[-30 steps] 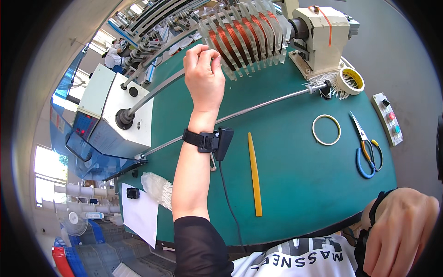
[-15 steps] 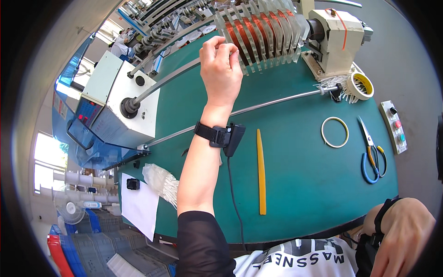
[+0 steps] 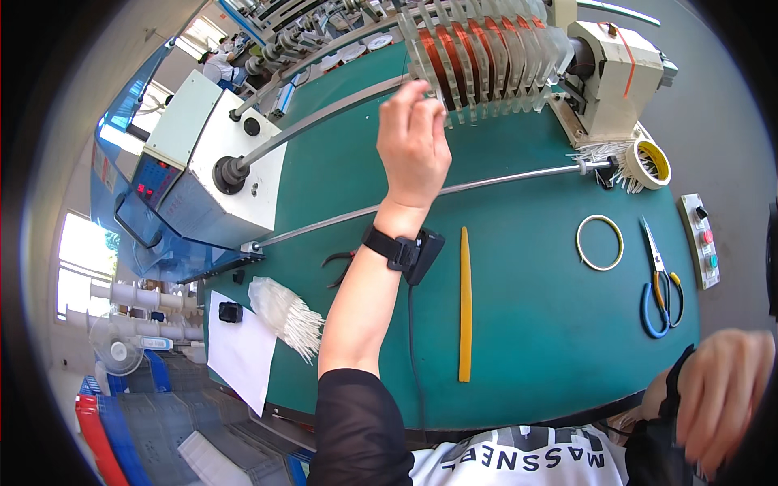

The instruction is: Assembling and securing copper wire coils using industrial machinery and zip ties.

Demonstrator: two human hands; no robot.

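The left hand (image 3: 413, 146) is reaching up to the row of copper-wound coils (image 3: 478, 49) on the winding machine, its grip pinching together at a coil's edge. The right hand (image 3: 721, 397) is hanging loosely spread off the green worktop (image 3: 527, 324). The coils are looking fully wound, not yet removed.

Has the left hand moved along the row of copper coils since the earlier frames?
Cannot tell. The head camera shifted between frames, and the left hand is at the near left end of the copper coils, as before.
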